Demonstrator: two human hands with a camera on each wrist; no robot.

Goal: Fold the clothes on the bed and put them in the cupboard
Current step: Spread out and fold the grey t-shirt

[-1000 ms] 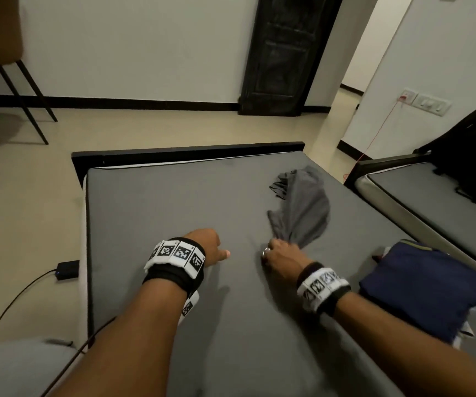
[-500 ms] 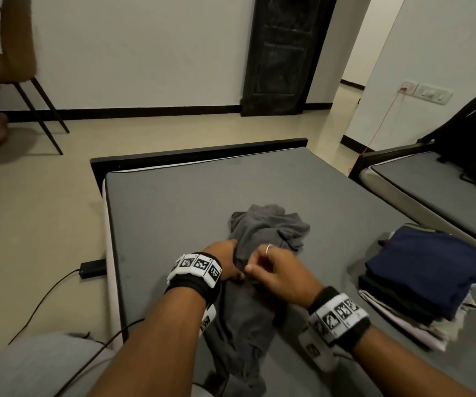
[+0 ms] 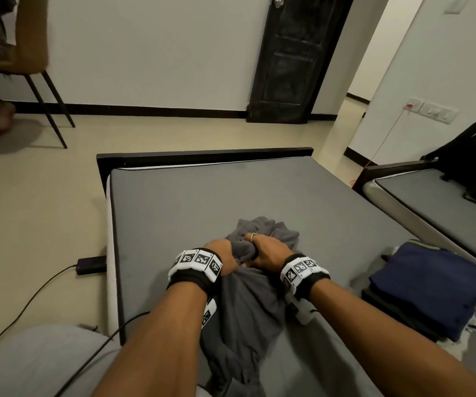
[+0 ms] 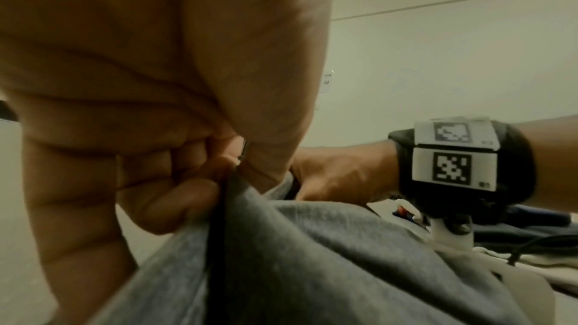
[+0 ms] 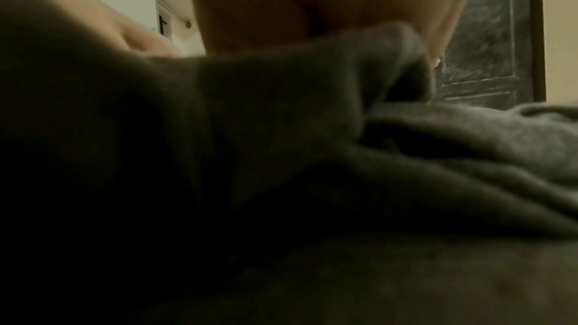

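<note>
Bunching the grey garment (image 3: 248,293) mid-bed, we clamp our left hand (image 3: 221,260) and right hand (image 3: 268,253) on its edge, folded pile (image 3: 428,287) parked at three o'clock for stacking.

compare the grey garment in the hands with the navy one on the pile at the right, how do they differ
The grey garment is crumpled and unfolded; the navy garment lies folded flat. Left hand and right hand both grip the grey one; nothing touches the navy one, which tops a stack. Both rest on the bed.
</note>
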